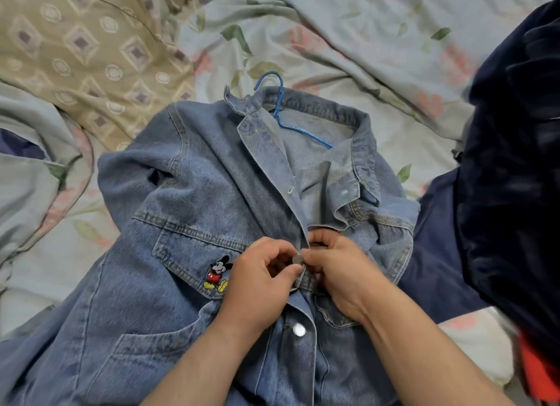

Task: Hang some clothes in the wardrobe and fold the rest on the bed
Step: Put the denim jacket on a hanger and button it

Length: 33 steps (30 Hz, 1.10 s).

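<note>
Two hands, left hand point(257, 280) and right hand point(339, 272), pinch round metal button point(297, 258) on denim jacket point(188, 211).

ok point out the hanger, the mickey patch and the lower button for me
hanger point(274, 86): head view, on the blue hook above the collar
mickey patch point(217, 273): head view, on the figure's red shorts
lower button point(299, 329): head view, on the middle of the silver snap

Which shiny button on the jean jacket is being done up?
The upper round metal button, pinched between the left hand and right hand. The lower metal button on the blue denim jacket lies untouched.
</note>
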Each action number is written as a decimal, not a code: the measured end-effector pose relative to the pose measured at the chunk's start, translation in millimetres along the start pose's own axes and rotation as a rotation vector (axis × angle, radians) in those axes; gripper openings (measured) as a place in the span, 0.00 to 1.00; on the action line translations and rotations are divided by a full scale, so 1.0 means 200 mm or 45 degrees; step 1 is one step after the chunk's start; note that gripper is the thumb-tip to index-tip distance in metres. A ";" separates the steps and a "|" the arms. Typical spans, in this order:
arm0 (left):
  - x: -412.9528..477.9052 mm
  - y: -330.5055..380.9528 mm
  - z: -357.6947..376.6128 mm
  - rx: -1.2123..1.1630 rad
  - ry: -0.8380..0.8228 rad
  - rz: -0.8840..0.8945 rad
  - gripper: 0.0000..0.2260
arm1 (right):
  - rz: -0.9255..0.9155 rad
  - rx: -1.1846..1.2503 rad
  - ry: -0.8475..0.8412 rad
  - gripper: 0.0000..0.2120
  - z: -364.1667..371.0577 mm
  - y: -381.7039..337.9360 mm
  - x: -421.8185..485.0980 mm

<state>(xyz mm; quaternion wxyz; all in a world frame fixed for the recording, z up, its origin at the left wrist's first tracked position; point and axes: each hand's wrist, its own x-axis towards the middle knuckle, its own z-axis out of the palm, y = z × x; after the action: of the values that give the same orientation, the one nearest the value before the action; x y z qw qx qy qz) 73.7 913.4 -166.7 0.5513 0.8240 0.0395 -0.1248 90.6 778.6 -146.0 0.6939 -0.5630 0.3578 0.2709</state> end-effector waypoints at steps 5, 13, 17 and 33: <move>0.03 0.00 -0.02 -0.170 -0.068 -0.174 0.08 | -0.039 0.019 0.021 0.04 -0.01 -0.02 -0.02; 0.11 0.08 -0.02 -0.060 0.015 -0.197 0.08 | -0.831 -0.933 0.680 0.15 -0.29 -0.29 -0.13; 0.34 0.08 -0.02 0.403 0.341 0.081 0.03 | -1.157 -1.478 0.447 0.27 -0.31 -0.54 0.12; 0.59 -0.04 0.02 1.255 -0.089 0.427 0.28 | -1.003 -1.960 0.064 0.08 -0.34 -0.91 0.49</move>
<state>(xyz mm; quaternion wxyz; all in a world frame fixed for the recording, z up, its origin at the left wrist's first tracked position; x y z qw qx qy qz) 185.3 904.3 -205.1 0.1114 0.9761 -0.1747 -0.0661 277.4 668.9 -125.2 0.1546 -0.9652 -0.1312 0.1650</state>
